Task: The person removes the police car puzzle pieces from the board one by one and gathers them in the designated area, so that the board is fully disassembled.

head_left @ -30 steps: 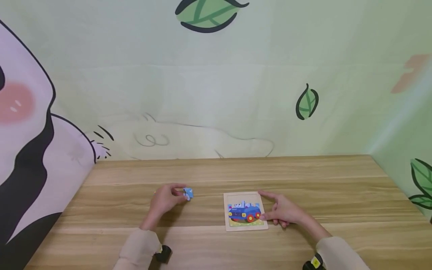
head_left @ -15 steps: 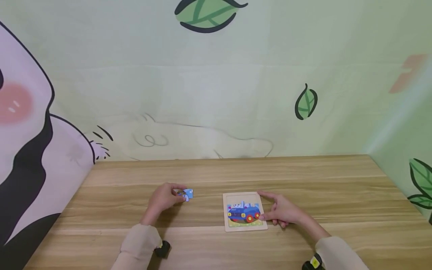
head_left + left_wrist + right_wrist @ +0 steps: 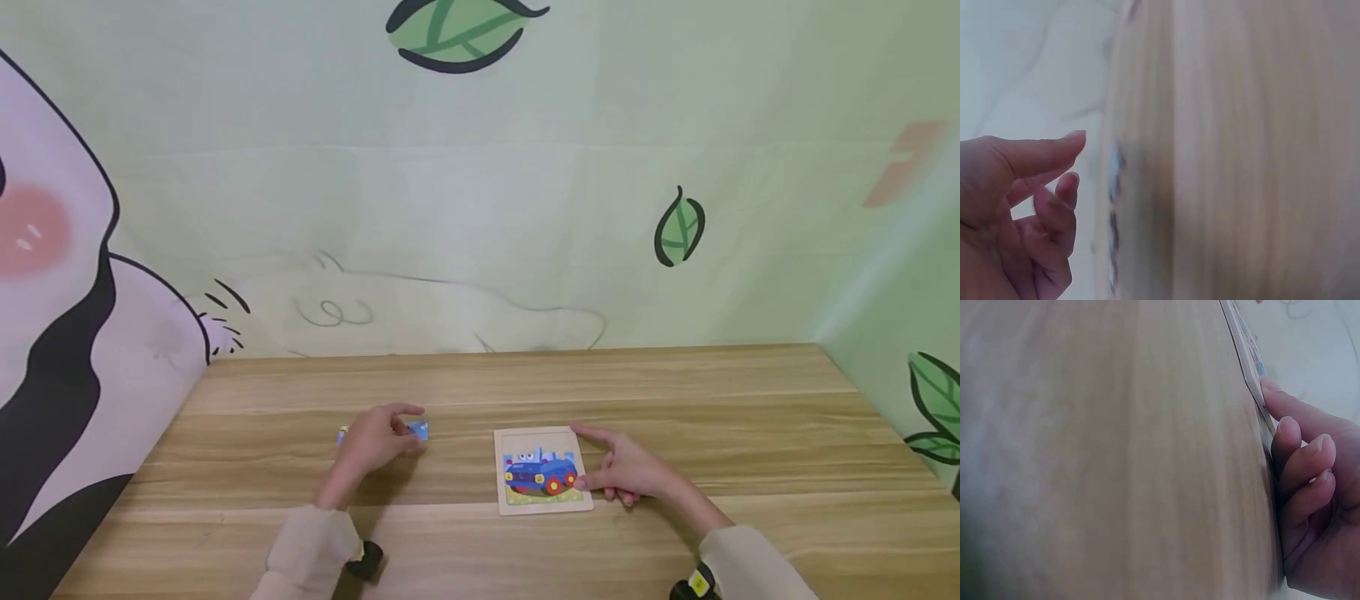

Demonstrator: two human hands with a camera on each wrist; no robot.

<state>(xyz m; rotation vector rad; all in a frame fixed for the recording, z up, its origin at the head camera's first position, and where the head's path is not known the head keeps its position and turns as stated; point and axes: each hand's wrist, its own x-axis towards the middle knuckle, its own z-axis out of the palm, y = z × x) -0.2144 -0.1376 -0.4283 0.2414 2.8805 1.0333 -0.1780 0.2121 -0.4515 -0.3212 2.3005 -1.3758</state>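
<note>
My left hand (image 3: 377, 437) hovers over the table's left half, thumb and index finger apart with nothing between them. Beneath it lie puzzle pieces: a light blue piece (image 3: 420, 431) shows past the fingertips, another piece (image 3: 342, 434) peeks out at the left, and the hand hides the rest. In the left wrist view, blurred pieces (image 3: 1115, 172) lie flat beyond the fingers. A square wooden puzzle board (image 3: 543, 509) with a blue tractor picture lies right of centre. My right hand (image 3: 628, 467) touches its right side, index finger straight at the far corner, thumb on the rim.
The wood-grain table (image 3: 450, 550) runs back to a pale green wall cloth (image 3: 480, 208) printed with leaves. A panda drawing (image 3: 150, 350) covers the cloth on the left. A black device (image 3: 365, 560) sits at my left cuff, another (image 3: 693, 583) at the right.
My left hand's fingers have parted and lifted off the blue piece, and the hand has shifted slightly right. A piece now shows at the hand's left. My right hand stays on the puzzle board.
</note>
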